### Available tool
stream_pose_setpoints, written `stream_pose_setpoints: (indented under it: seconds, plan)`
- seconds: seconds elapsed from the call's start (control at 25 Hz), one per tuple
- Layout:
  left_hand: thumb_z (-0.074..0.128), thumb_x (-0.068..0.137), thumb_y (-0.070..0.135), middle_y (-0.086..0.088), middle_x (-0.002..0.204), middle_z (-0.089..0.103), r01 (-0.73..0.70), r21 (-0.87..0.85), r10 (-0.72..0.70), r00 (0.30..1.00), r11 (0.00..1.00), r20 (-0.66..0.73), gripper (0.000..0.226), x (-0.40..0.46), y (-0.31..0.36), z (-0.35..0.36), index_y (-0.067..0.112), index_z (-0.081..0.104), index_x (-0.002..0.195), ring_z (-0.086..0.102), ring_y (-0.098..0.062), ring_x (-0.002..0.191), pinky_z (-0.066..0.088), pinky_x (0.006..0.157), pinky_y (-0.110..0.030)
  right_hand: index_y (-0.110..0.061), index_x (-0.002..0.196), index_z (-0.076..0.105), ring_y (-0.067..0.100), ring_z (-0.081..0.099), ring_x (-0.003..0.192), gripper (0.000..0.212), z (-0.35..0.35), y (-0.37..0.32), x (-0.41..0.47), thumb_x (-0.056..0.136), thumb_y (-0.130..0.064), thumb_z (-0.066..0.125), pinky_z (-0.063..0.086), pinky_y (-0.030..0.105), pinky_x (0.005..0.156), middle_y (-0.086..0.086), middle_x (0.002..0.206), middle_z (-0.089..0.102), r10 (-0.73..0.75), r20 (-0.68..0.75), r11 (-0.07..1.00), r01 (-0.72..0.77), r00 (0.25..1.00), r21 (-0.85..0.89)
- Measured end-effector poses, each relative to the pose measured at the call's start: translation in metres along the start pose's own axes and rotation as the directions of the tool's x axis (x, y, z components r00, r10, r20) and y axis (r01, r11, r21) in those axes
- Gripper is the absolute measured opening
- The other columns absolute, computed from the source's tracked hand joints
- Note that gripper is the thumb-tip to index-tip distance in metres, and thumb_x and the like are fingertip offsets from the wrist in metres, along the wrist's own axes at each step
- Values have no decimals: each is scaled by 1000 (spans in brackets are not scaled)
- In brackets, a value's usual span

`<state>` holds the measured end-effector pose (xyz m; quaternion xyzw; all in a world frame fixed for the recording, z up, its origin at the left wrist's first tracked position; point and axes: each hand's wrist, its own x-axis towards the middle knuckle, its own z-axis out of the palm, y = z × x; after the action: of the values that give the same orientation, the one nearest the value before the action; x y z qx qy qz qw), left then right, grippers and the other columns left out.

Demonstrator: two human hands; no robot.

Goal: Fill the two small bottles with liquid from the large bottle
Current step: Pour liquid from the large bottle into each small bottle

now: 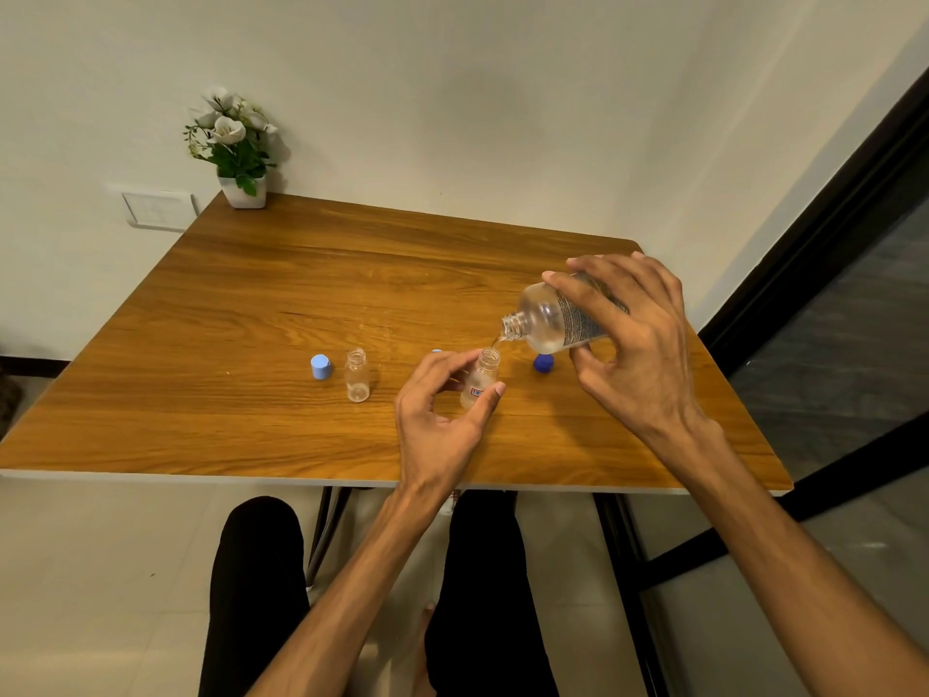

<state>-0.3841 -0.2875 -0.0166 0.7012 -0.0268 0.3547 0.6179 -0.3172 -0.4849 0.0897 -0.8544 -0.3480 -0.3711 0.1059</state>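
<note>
- The left hand (442, 410) is clamped on a small bottle (480, 377), thumb in front and fingers behind, steadying it upright on the counter (251, 304). If that grip shifts, the narrow neck could slide out from under the stream.
- That bottle carries a small red-and-blue sticker, too small to read.
- The second bottle (357, 375) stands uncapped and apparently empty, well to the left, a pale cap (320, 367) just beside it. A careless reach could knock it over.
- A dark cap (543, 363) lies on the counter beneath the big bottle, and drips would land around it.
- The right hand (633, 339) is wrapped around the big bottle (558, 314), tipped mouth-down with a thin stream falling to the small bottle's neck. Tipping further would flood the small opening and spill over the wood.
- Its label bears dense dark print, probably small text, which is unreadable here.
</note>
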Motion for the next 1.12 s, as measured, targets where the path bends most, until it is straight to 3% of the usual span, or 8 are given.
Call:
stream_pose_setpoints:
  seconds: [1.12]
  plan:
    - [90,80,9,3,111,72,9,-14,-9,1000,1000,1,39,0,-7,1,11,77,117,71,-17,101,61,84,-42,-17,145,64,33,52,140,76,1,-1,1,73,-5,83,33,57,121,11,146,63,-4,8,1000,4,1000,-2]
